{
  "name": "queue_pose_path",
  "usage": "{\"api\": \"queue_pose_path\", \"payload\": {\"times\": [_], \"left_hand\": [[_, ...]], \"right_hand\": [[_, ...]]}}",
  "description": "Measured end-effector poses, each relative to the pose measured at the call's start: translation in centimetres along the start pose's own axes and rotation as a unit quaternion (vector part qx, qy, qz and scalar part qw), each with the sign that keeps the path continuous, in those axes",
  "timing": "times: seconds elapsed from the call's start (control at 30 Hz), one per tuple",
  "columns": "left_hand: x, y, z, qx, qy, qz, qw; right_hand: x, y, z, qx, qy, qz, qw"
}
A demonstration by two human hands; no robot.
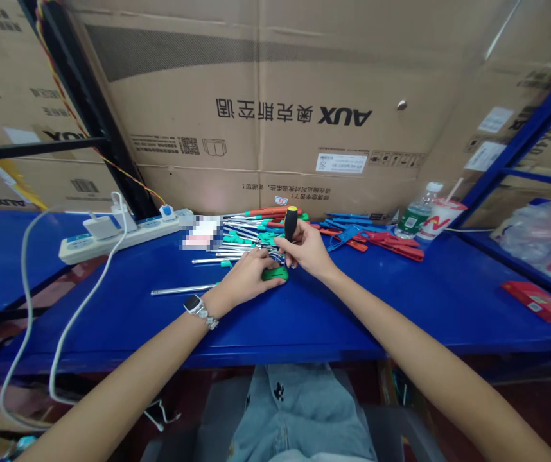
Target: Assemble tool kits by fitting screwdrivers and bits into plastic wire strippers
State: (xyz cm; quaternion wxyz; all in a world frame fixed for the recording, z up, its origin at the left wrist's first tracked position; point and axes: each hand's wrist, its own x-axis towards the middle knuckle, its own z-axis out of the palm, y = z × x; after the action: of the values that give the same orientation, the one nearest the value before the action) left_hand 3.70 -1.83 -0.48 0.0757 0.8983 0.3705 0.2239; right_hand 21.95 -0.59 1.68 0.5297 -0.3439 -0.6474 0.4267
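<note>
My right hand (307, 247) is closed around a screwdriver with a black and yellow handle (291, 223), which stands upright with its tip end low by my left fingers. Under my left hand (249, 277) a green plastic part (275, 274) is gripped against the table, its far side partly hidden by the fingers. A metal rod (183, 290) reaches out to the left of my left hand; whether it joins the green part is hidden. Just beyond both hands lies a pile of metal rods with teal ends (237, 239).
A white power strip (126, 234) with plugs and cables lies at the left. Blue plastic parts (347, 236) and red plastic parts (395, 244) lie right of the pile. A bottle (413, 215), a paper cup (442, 218) and a red packet (540, 303) stand or lie farther right. Cardboard (275, 77) closes the back.
</note>
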Motion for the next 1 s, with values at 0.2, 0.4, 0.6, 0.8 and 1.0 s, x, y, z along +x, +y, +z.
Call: {"api": "queue_pose_path", "payload": {"times": [0.2,0.4,0.6,0.8,1.0], "left_hand": [[0.0,0.0,0.0,0.006,-0.005,0.002,1.000],[0.0,0.1,0.0,0.016,-0.007,-0.006,1.000],[-0.1,0.0,0.0,0.009,-0.003,0.005,1.000],[-0.1,-0.1,0.1,-0.009,0.008,0.012,1.000],[-0.1,0.0,0.0,0.004,0.001,0.005,1.000]], "right_hand": [[-0.4,-0.7,-1.2,0.006,-0.088,0.020,0.996],[-0.1,-0.8,-1.7,-0.030,-0.054,0.003,0.998],[-0.5,-0.2,-0.6,-0.012,-0.021,0.008,1.000],[-0.3,-0.7,-2.1,0.018,-0.126,0.044,0.991],[0.1,-0.3,-0.8,-0.034,-0.029,-0.010,0.999]]}}
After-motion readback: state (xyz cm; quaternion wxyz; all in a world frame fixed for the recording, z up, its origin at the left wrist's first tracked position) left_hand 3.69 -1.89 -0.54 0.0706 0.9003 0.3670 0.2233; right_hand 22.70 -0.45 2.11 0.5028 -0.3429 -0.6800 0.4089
